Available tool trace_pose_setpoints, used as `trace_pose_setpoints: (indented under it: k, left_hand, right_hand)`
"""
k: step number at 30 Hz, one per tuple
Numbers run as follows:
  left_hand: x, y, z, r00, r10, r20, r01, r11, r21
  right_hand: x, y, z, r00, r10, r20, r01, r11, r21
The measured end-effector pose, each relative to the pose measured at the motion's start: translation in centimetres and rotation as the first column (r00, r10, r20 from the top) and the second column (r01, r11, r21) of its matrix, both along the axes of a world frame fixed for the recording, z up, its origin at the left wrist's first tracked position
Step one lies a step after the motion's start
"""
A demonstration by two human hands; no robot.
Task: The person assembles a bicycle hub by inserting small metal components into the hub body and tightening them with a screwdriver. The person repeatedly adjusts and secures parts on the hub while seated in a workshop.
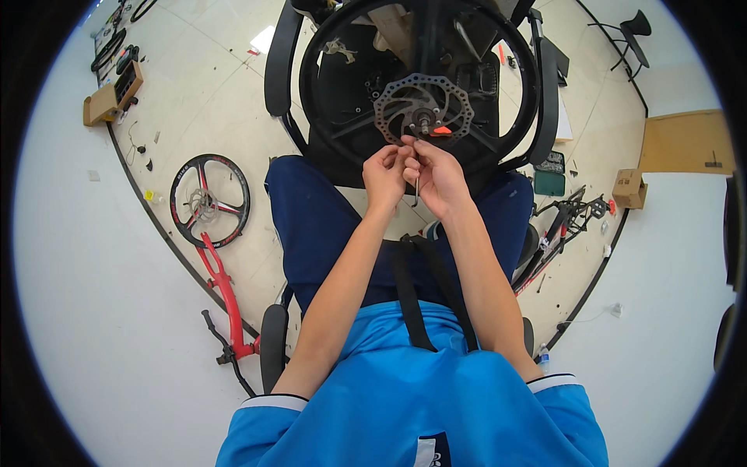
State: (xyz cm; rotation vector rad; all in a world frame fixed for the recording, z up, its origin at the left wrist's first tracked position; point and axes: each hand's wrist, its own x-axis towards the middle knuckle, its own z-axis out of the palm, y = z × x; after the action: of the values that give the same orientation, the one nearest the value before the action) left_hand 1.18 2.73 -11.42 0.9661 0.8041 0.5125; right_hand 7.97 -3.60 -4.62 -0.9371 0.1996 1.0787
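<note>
A black bicycle wheel [309, 86] lies on the chair seat in front of my knees, with a round brake disc [387, 100] around its hub. My left hand [384, 180] is closed in a pinch at the near edge of the disc; whatever its fingertips hold is too small to make out. Close beside it, my right hand [440, 177] is wrapped round a thin metal hex key [416, 191], whose bent end sticks out below the palm. The fingertips of both hands nearly meet. By the hub sits a small orange piece [441, 131].
Chair armrests [283, 66] flank the wheel. On the floor at left are another wheel [178, 194] and a red frame part [226, 292]. A dark green tool case [549, 183], a bicycle frame [556, 229] and a cardboard box [627, 189] are at right.
</note>
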Motion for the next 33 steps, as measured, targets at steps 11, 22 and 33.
trace_pose_setpoints:
  k: [11,22,33]
  left_hand:
    - [0.1,0.0,-0.4,0.995,0.001,-0.098,0.007,0.996,0.084]
    - [0.5,-0.8,-1.2,0.988,0.15,-0.04,-0.142,0.975,0.17]
    - [0.3,-0.9,-1.4,0.991,0.131,0.024,-0.133,0.974,0.181]
  right_hand:
    - [0.7,1.1,0.3,0.999,0.032,0.017,-0.032,0.999,-0.022]
    - [0.8,1.7,0.8,0.985,-0.041,-0.167,0.05,0.998,0.049]
    - [0.2,2.2,0.7,0.984,-0.08,-0.158,0.077,0.997,-0.024]
